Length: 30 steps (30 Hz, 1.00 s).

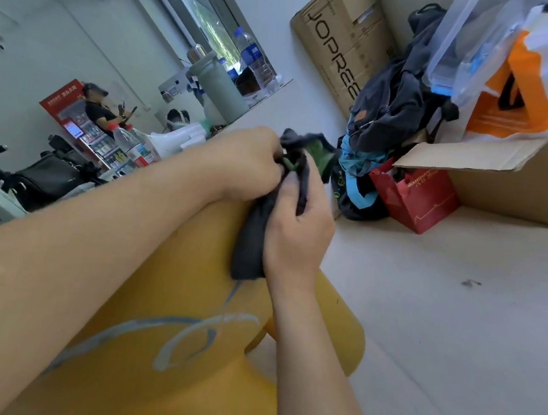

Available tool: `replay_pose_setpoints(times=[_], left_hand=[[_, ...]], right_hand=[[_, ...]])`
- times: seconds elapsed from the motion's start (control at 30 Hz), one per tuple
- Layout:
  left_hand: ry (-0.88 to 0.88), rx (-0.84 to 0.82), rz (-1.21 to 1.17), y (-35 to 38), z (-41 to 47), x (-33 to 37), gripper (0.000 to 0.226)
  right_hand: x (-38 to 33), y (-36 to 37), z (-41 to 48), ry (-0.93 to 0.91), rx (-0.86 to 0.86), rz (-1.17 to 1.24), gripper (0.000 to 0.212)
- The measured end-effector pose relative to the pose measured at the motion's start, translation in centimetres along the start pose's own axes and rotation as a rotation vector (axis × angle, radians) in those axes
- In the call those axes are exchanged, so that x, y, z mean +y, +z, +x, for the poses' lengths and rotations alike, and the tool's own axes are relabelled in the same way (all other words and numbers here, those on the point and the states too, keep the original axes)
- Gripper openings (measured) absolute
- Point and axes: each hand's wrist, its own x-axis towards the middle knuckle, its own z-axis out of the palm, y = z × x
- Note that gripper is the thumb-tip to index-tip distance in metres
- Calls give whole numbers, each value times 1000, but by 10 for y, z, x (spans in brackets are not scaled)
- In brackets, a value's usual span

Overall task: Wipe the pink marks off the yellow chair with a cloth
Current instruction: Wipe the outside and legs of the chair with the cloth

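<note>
The yellow chair [175,385] fills the lower middle of the head view. Curved pale grey-blue marks [187,338] run across its seat; I see no pink on them. A dark grey cloth [253,239] hangs bunched above the chair's far edge. My left hand [246,166] grips the cloth's upper end, fingers curled round it. My right hand [297,231] holds the cloth lower down, with the thumb and fingers wrapped over it. Both hands are close together, just beyond the marks.
A red paper bag [415,197], a pile of dark bags [390,118] and an open cardboard box [528,176] stand on the floor at the right. A table edge with bottles [253,56] and a green flask [218,86] runs behind. A person [100,110] stands far left.
</note>
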Motion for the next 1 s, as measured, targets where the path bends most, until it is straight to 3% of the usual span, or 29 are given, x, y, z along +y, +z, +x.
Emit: replay_pose_setpoints(times=[0.13, 0.2, 0.27, 0.4, 0.5, 0.57, 0.63, 0.7, 0.77, 0.83, 0.87, 0.93, 0.97, 1.0], left_hand=[[20, -31, 147, -3, -22, -11, 35], [42, 57, 122, 2, -34, -16, 34], [34, 110, 80, 6, -32, -16, 29], [-40, 152, -239, -2, -24, -20, 21], [6, 143, -169, -2, -34, -26, 23], [23, 110, -8, 3, -42, -27, 21], [18, 95, 119, 4, -49, -25, 27], [32, 133, 307, 7, -51, -23, 41], [40, 144, 343, 11, -51, -23, 45], [37, 165, 309, 13, -50, -24, 46], [33, 172, 307, 13, -51, -25, 45], [34, 171, 298, 13, -51, -27, 42], [36, 163, 280, 14, -52, -27, 41], [46, 160, 264, 15, -51, -26, 39]], right_hand=[[80, -14, -8, 645, 54, 84, 19], [97, -17, -19, 818, 44, 106, 20], [75, -9, -22, 688, 44, 28, 22], [-29, 17, -18, 14, -33, -33, 36], [-26, 16, -17, -112, 21, 8, 36], [4, 5, -12, 91, 83, 53, 31], [54, -2, -6, 427, 96, 63, 29], [106, -5, -10, 737, 6, 128, 42], [151, -10, -17, 955, -113, 157, 56], [160, -12, -19, 1016, -242, 173, 47], [161, -9, -19, 1061, -223, 178, 50], [151, -2, -21, 1256, -135, 212, 78], [143, -1, -23, 1223, -86, 186, 84], [132, -2, -21, 1113, -67, 163, 74]])
